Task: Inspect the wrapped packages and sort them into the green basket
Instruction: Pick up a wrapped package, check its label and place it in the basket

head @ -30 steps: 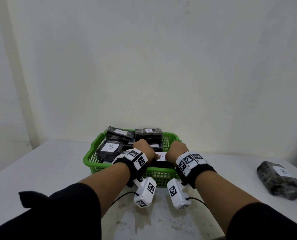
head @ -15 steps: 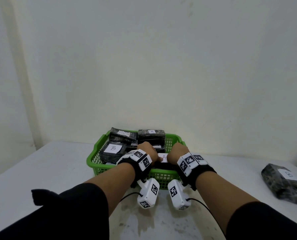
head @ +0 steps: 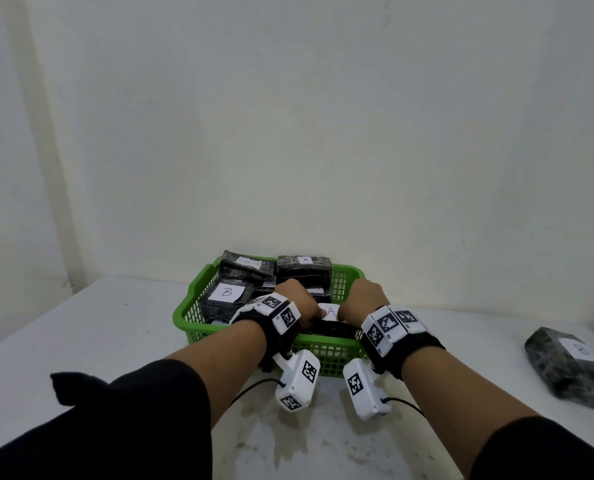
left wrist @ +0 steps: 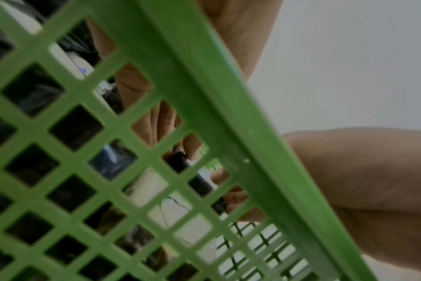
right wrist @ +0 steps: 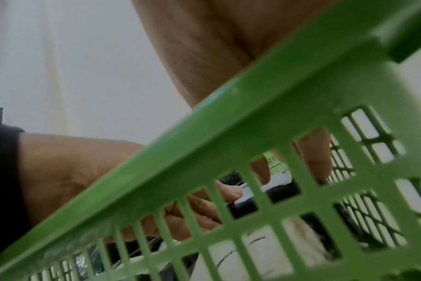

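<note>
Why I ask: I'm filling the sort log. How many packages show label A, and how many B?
Label A: 3, back-left package, back-right package, front package gripped by left hand and right hand.
Label B: 2, left package, table package.
Total: 5 readable; others lie hidden underneath.

Both forearms are stretched forward side by side over the near rim of the green basket [head: 198,315], with the left hand [head: 293,296] and right hand [head: 366,296] bent down inside it, fingers curled on one package [head: 330,322].

green plastic mesh basket [head: 198,318], glossy film-wrapped packages [head: 304,270] — paper labels [head: 227,292]
</note>
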